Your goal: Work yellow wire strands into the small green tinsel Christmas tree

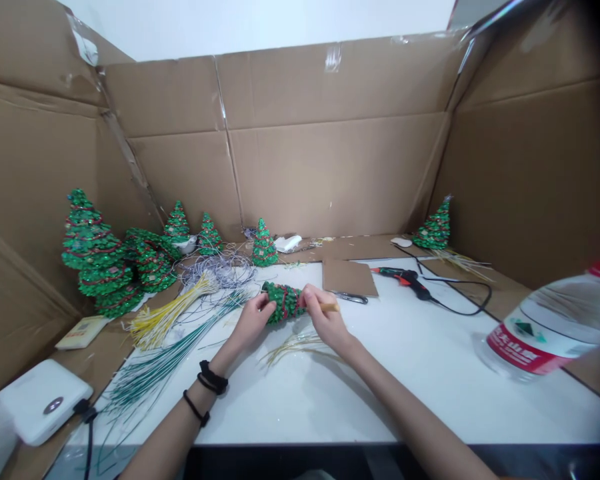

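Green beaded tree (284,301), lying sideways just above the white table (405,373), held between both hands. Left hand (253,321) has fingers closed on its pointed end; right hand (325,319) has fingers pinched together on the wooden stick (330,307) at its base. Loose yellow strands (293,347) lie beneath. Glue gun (405,279) rests well apart, right; finished trees (100,257) stand far left.

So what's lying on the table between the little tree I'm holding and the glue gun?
In the head view, a brown cardboard piece and small scissors lie between the tree in your hands and the glue gun.
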`<control>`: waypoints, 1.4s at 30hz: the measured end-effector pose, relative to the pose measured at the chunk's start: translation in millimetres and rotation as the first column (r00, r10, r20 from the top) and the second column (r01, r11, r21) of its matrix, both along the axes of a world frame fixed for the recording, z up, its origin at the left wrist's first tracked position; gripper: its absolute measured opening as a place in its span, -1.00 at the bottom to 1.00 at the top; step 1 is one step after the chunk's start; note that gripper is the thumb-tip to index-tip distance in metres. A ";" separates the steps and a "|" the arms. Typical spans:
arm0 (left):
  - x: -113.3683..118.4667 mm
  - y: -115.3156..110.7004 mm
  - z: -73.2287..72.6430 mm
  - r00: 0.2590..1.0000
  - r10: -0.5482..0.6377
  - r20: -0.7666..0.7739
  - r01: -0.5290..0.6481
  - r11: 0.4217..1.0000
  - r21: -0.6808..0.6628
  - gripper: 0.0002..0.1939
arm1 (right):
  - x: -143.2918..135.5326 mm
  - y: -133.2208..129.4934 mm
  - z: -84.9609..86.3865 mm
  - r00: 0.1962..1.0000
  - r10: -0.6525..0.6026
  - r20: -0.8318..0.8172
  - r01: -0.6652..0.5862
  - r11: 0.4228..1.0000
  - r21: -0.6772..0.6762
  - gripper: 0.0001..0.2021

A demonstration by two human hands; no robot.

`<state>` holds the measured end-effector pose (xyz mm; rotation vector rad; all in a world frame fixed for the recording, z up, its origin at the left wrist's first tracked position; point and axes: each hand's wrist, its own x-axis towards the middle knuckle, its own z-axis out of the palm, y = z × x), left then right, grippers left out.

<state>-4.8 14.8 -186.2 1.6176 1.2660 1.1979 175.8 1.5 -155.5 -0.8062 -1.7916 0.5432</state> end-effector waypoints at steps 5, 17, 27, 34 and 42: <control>1.8 -0.9 -0.2 0.999 0.031 -0.019 -0.031 0.999 0.009 -0.79 | -6.7 -2.6 -2.3 0.998 0.025 -0.064 -0.028 0.998 -0.047 -0.64; 7.9 -18.2 8.2 0.868 0.290 -0.403 -0.198 0.947 0.254 -0.85 | -9.2 -0.7 -6.8 0.997 0.071 -0.032 -0.074 0.994 -0.075 -0.66; -4.5 -7.8 5.3 0.671 0.342 -0.658 0.164 0.797 0.582 -0.29 | -8.0 -0.2 -10.0 0.962 0.075 0.264 -0.102 0.991 0.091 -0.75; -1.5 0.5 -3.7 0.789 0.205 -0.580 0.179 0.825 0.536 -0.36 | -14.1 8.6 -4.9 0.932 0.104 0.347 -0.143 0.986 0.087 -0.65; -1.3 -0.4 1.5 0.822 0.115 -0.557 0.206 0.852 0.480 -0.30 | -26.9 14.8 -14.2 0.982 0.149 -0.115 -0.176 0.941 -0.290 -0.55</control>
